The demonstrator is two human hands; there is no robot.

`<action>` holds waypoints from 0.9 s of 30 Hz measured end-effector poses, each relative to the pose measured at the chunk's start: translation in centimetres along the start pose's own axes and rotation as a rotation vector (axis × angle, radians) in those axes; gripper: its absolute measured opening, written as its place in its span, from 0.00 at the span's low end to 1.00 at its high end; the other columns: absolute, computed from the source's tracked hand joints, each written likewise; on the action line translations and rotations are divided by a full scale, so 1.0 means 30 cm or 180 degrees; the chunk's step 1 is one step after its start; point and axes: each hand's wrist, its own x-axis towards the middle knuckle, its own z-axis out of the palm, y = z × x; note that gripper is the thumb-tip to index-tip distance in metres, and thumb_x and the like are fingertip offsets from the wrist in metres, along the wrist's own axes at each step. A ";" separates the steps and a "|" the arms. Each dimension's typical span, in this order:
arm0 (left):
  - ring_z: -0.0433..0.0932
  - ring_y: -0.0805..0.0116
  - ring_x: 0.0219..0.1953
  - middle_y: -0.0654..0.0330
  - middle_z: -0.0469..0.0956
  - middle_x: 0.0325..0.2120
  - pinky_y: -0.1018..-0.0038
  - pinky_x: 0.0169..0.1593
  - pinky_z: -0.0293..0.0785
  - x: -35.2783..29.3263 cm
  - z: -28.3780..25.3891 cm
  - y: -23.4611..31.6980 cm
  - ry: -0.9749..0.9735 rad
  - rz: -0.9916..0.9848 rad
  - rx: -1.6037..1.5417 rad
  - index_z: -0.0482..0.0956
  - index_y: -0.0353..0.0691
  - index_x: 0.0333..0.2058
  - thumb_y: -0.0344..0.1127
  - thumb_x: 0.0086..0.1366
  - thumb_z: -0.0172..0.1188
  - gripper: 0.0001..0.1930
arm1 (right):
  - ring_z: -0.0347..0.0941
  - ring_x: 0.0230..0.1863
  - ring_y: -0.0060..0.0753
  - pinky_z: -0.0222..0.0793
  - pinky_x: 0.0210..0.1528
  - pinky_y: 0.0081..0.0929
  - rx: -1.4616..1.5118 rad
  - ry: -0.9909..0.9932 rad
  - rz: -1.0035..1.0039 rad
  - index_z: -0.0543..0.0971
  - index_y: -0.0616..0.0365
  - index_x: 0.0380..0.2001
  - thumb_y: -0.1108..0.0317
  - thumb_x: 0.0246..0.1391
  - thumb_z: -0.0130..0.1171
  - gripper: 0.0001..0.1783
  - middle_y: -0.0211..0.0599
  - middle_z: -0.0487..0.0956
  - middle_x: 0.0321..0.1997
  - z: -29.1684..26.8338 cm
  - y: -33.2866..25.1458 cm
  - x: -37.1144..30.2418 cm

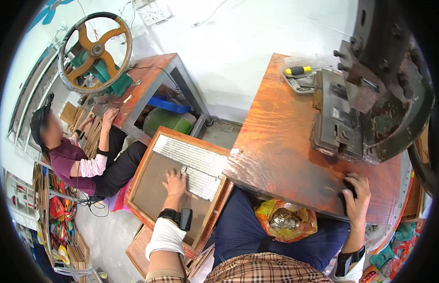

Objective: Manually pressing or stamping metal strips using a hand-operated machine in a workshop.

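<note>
Left hand [174, 183] is down flat in the wooden tray [144, 162], fingers spread and resting on the rows of small silver pieces [196, 166], right at the near edge of the filled patch. It looks released, pressing rather than gripping. Right hand [355, 193] is over at the front edge of the orange table [281, 141], fingers curled over something dark there; clenched on it or just resting, I cannot tell.

By the look of it, this is the picking-up step, with pieces coming off the tray. The next move would call for pinching one loose without disturbing its neighbours.

Count: one tray, one heavy press [370, 99] on the table, one yellow bag [285, 219] of metal bits on the lap, one yellow-handled screwdriver [297, 70] at the back. The silver pieces are too many to count. One other person [73, 155] sits to the left.
</note>
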 end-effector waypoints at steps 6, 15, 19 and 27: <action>0.78 0.50 0.43 0.44 0.79 0.41 0.68 0.50 0.73 0.022 -0.032 -0.001 0.0141 0.0519 -0.1390 0.76 0.30 0.46 0.39 0.53 0.67 0.24 | 0.68 0.44 0.50 0.63 0.50 0.40 -0.0216 -0.0004 0.0006 0.76 0.65 0.35 0.59 0.47 0.59 0.19 0.48 0.75 0.41 0.010 0.005 0.008; 0.80 0.56 0.41 0.43 0.79 0.38 0.68 0.46 0.75 0.081 -0.068 -0.050 -0.0282 0.0677 -0.1597 0.77 0.27 0.43 0.36 0.40 0.75 0.30 | 0.68 0.48 0.49 0.63 0.52 0.37 -0.0384 -0.0126 0.0080 0.76 0.65 0.37 0.63 0.48 0.57 0.17 0.47 0.73 0.44 0.012 0.001 0.010; 0.78 0.48 0.39 0.41 0.78 0.36 0.65 0.44 0.75 0.018 -0.065 -0.012 -0.0059 0.0961 -0.0901 0.78 0.32 0.42 0.36 0.45 0.70 0.24 | 0.68 0.46 0.52 0.63 0.51 0.41 -0.0402 -0.0070 0.0101 0.76 0.65 0.36 0.56 0.48 0.58 0.21 0.47 0.74 0.42 0.019 0.003 0.009; 0.75 0.45 0.42 0.42 0.76 0.38 0.61 0.48 0.71 0.018 -0.002 -0.058 0.0946 0.1509 -0.0259 0.75 0.31 0.45 0.33 0.48 0.65 0.23 | 0.68 0.46 0.52 0.63 0.50 0.42 -0.0413 -0.0089 -0.0026 0.76 0.64 0.36 0.57 0.47 0.60 0.20 0.48 0.74 0.42 0.017 -0.003 0.010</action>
